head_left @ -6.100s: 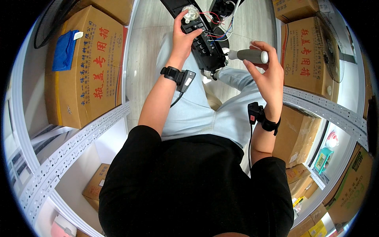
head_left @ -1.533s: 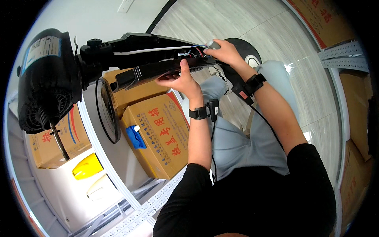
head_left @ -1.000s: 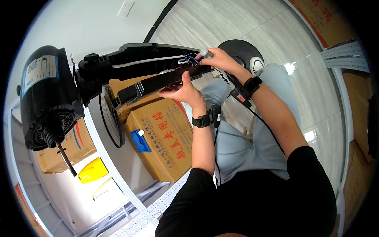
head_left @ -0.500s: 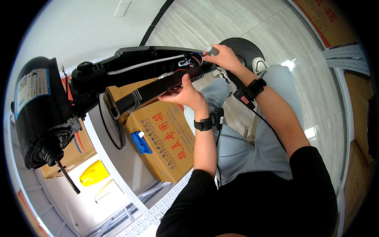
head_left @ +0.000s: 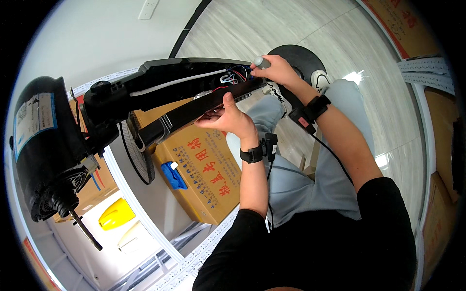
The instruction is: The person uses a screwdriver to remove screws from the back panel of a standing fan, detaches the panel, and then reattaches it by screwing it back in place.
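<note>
A black electric fan stands before me with its column opened, its motor head (head_left: 41, 145) at the left and its round base (head_left: 296, 57) on the floor. My left hand (head_left: 230, 119) supports the loose front cover (head_left: 189, 114) of the column, thumb on its near side and fingers underneath. Inside the opened column housing (head_left: 160, 80) run a white cable (head_left: 179, 82) and several thin coloured wires (head_left: 235, 73). By those wires, my right hand (head_left: 279, 70) grips a grey-handled screwdriver (head_left: 262, 62); its tip is hidden.
Below the cover, a cardboard box (head_left: 204, 179) with a blue item (head_left: 174, 175) on it sits by a white metal shelf frame (head_left: 141, 218). A round fan grille (head_left: 133, 150) hangs near the motor. A yellow part (head_left: 116, 214) lies lower left. More boxes (head_left: 437, 203) line the right.
The motor head has sunk slightly down and to the left, and the column and cover have tilted a little with it. Both hands keep their hold.
</note>
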`<state>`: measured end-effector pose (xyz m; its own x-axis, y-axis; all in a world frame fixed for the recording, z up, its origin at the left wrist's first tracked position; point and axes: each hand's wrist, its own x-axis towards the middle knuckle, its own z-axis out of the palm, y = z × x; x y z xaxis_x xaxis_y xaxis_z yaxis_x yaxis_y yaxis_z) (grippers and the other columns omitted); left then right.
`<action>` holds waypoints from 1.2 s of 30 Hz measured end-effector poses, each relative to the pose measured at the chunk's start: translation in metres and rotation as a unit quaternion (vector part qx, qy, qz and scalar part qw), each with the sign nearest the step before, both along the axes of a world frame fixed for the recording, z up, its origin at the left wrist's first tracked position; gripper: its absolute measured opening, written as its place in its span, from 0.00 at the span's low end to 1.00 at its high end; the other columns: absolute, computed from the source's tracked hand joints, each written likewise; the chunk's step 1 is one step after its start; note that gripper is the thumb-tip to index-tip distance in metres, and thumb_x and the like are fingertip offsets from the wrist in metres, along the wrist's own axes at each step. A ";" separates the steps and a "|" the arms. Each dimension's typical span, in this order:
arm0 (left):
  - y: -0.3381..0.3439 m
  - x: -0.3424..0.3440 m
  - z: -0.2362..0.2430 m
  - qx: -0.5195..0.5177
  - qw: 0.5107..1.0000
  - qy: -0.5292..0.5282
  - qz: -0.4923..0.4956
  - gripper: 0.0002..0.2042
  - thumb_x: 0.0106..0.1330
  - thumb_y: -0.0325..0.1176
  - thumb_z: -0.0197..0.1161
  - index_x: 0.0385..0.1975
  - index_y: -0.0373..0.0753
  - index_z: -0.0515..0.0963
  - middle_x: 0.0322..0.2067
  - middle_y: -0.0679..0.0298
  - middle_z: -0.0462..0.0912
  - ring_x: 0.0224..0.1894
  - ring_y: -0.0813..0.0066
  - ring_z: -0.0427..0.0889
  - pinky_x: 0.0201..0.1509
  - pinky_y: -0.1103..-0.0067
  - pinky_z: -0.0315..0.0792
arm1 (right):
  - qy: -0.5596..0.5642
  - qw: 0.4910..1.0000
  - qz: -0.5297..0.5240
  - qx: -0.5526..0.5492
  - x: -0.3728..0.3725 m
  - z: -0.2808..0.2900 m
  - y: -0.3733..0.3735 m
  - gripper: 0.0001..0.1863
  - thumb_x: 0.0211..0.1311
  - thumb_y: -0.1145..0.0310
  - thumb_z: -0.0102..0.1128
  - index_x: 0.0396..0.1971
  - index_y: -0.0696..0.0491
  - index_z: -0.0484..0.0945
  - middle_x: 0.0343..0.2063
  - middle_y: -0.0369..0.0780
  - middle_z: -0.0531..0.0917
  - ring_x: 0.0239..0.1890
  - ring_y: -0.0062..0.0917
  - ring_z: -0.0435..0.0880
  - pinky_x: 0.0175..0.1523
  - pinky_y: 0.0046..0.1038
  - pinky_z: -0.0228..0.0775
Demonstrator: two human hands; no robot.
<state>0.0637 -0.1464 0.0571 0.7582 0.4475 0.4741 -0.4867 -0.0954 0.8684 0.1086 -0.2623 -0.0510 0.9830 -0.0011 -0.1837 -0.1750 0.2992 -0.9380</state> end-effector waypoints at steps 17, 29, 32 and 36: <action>-0.022 0.007 0.013 0.018 0.998 0.014 0.056 0.38 0.50 0.22 0.73 0.57 0.34 0.54 0.52 0.55 0.63 0.52 0.67 0.67 0.59 0.73 0.68 | 0.059 0.994 -0.082 0.040 0.001 -0.006 -0.005 0.12 0.47 0.64 0.68 0.32 0.53 0.81 0.26 0.34 0.84 0.31 0.16 0.81 0.35 0.21 0.69; -0.035 0.017 0.014 0.052 0.987 0.038 0.145 0.39 0.49 0.30 0.78 0.54 0.32 0.54 0.47 0.55 0.67 0.46 0.67 0.70 0.52 0.74 0.72 | 0.000 0.995 0.076 -0.069 -0.017 0.005 -0.016 0.21 0.44 0.64 0.67 0.40 0.54 0.77 0.24 0.35 0.80 0.24 0.19 0.78 0.29 0.22 0.69; -0.041 0.021 0.016 0.058 0.985 0.062 0.148 0.42 0.49 0.30 0.78 0.57 0.31 0.51 0.48 0.54 0.67 0.48 0.66 0.71 0.53 0.73 0.72 | -0.060 0.988 0.070 -0.128 -0.025 0.009 -0.013 0.28 0.42 0.66 0.71 0.47 0.55 0.74 0.32 0.37 0.82 0.35 0.24 0.80 0.39 0.24 0.71; -0.046 0.024 0.022 0.050 0.983 0.091 0.148 0.44 0.49 0.31 0.77 0.59 0.31 0.49 0.50 0.54 0.65 0.50 0.64 0.70 0.55 0.71 0.72 | -0.135 0.974 -0.036 -0.176 -0.038 0.013 0.008 0.40 0.40 0.62 0.75 0.57 0.52 0.68 0.43 0.45 0.80 0.47 0.36 0.79 0.51 0.32 0.71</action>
<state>0.0874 -0.1926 0.0793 0.6783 0.6198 0.3948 -0.2611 -0.2989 0.9179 0.0705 -0.2541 -0.0384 0.9903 -0.0888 0.1068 0.1030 -0.0471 -0.9936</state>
